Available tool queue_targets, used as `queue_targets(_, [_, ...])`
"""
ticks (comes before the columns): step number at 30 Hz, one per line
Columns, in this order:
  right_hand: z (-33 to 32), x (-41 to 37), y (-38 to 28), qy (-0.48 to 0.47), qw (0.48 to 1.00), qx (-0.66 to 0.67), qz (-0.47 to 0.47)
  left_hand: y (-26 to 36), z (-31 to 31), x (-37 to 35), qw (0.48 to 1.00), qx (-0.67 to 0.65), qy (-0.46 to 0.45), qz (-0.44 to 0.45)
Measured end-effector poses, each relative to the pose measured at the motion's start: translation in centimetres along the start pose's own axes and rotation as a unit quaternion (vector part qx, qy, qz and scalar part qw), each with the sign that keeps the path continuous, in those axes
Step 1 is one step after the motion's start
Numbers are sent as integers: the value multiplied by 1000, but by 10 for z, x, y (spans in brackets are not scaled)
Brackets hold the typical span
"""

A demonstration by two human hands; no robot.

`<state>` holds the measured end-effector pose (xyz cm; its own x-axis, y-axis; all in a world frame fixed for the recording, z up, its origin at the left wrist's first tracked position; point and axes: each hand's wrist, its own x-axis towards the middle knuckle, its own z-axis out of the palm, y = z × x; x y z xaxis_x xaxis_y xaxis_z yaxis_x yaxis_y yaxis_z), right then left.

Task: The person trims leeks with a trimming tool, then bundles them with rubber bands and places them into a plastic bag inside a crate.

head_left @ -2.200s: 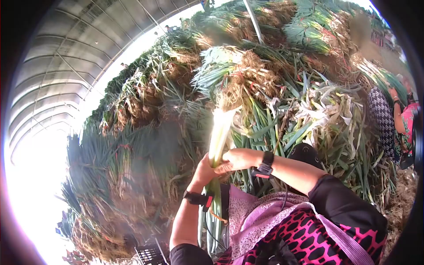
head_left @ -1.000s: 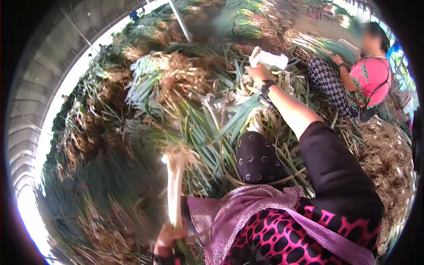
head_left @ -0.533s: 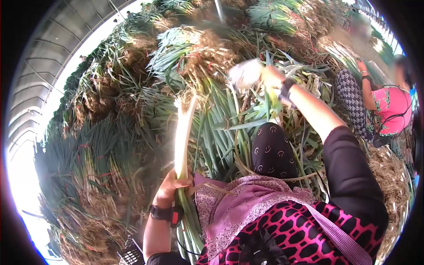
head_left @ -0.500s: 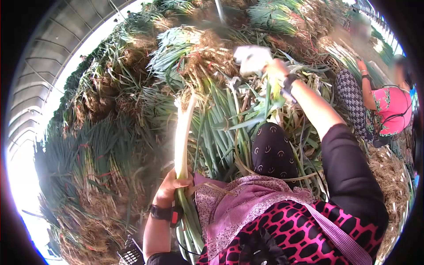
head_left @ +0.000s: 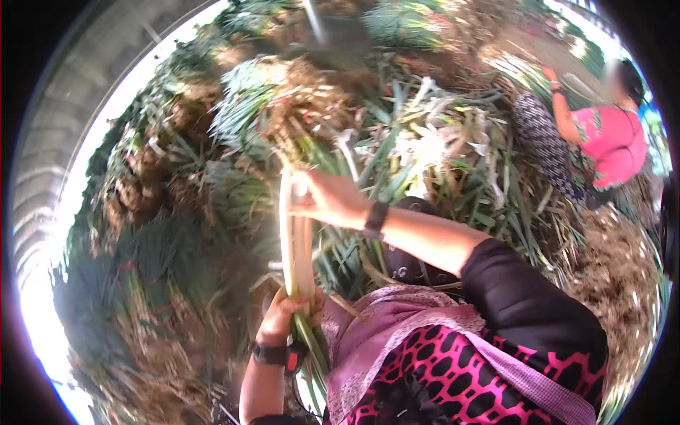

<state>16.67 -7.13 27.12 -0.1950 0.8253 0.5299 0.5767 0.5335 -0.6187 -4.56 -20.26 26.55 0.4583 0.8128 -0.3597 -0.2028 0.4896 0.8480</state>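
Low in front of my body, my left hand [head_left: 285, 313] is wrapped round a thick green onion [head_left: 286, 244]. Its white shank stands upright above the fist, and its green leaves hang down below. My right hand [head_left: 329, 198] is at the upper end of the shank, close to the roots, with its fingers closed on it. Motion blur hides whether those fingers grip the whole shank or only an outer layer. A heap of pale stripped leaves and green tops [head_left: 439, 142] lies beyond my right forearm.
Bundles of green onions with roots [head_left: 283, 99] are piled ahead, and more tied bundles [head_left: 142, 290] stand at left. A co-worker in a pink top [head_left: 609, 142] sits at right. Brown roots [head_left: 613, 269] lie along the right side. My knee [head_left: 418, 258] rises in the middle.
My right hand has come back left and down from over the leaf heap to the onion's shank. The pale blurred material it held is no longer in it. My left hand keeps its hold.
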Motion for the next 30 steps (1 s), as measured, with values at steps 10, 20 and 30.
queue_targets(10, [-5,-7,62,-30,993,-109,35,-9,11,20,993,95,15,-61])
queue_targets(20, [-126,3,186,-17,920,-337,201,-12,-16,1,994,-93,-8,-49])
queue_targets(30, [45,-72,1,-453,686,546,161,11,-8,7,999,20,29,-41])
